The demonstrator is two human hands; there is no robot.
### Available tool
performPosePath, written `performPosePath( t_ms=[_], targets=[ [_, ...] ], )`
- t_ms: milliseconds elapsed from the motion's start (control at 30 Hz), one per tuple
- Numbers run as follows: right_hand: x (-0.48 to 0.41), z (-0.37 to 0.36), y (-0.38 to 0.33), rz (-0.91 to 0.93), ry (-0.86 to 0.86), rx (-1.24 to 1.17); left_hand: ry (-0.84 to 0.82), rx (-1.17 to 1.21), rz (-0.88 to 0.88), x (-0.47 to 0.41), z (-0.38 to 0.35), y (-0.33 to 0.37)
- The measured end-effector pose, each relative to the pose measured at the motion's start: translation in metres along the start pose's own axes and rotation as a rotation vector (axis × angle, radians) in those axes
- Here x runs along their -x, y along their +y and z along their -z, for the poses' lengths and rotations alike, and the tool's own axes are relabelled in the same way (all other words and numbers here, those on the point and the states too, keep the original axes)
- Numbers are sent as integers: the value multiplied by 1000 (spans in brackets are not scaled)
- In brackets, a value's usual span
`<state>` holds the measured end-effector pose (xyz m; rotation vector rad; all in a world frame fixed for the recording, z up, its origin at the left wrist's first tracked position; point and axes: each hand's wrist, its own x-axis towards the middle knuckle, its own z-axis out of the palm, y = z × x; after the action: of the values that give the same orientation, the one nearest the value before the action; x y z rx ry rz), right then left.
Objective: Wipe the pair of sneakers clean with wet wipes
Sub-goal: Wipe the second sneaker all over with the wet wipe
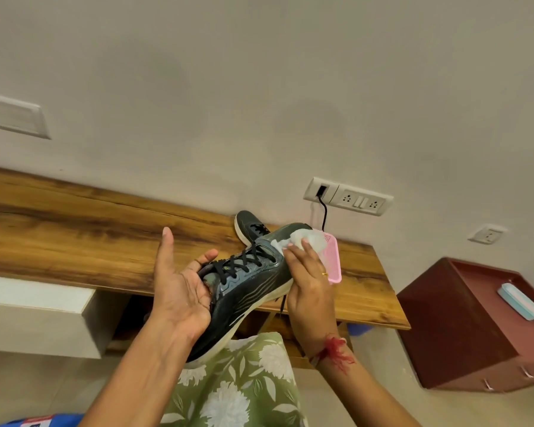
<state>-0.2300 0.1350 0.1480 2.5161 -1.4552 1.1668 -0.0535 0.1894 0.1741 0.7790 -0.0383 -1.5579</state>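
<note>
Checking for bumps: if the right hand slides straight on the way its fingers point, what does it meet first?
Beyond the wet wipe and the toe of the sneaker, probably the pink basket; depth is unclear.

Left hand (pixel 179 291) mid-frame, palm facing camera, thumb straight up, fingers curled into the sneaker (pixel 250 291) collar. Right hand (pixel 309 282) just right of it, back to camera, fingers flat, pressing wet wipe (pixel 305 238) onto toe. Forearms enter from bottom edge.
</note>
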Motion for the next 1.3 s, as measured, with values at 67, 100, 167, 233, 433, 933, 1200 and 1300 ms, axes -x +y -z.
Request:
performPosePath(
  t_ms=[67, 100, 167, 233, 433, 933, 1200, 1300],
  targets=[
    [8, 0, 1, 15, -59, -17, 17, 12, 17, -1, 3, 1],
    [9, 3, 5, 82, -101, 0, 23, 18, 28, -1, 6, 2],
    [1, 16, 20, 281, -187, 98, 31, 13, 48, -1, 8, 4],
    [-18, 26, 40, 359, -189, 210, 32, 4, 54, -1, 6, 3],
    [-1, 14, 17, 340, -159, 109, 63, 60, 74, -2, 3, 6],
    [26, -3, -24, 397, -135, -70, -4, 109, 167, 0, 0, 3],
    [5, 2, -3, 352, -34, -3, 12, 103, 152, 3, -2, 8],
    [15, 4, -9, 494, -139, -8, 26, 100, 168, 3, 0, 6]
  ],
)
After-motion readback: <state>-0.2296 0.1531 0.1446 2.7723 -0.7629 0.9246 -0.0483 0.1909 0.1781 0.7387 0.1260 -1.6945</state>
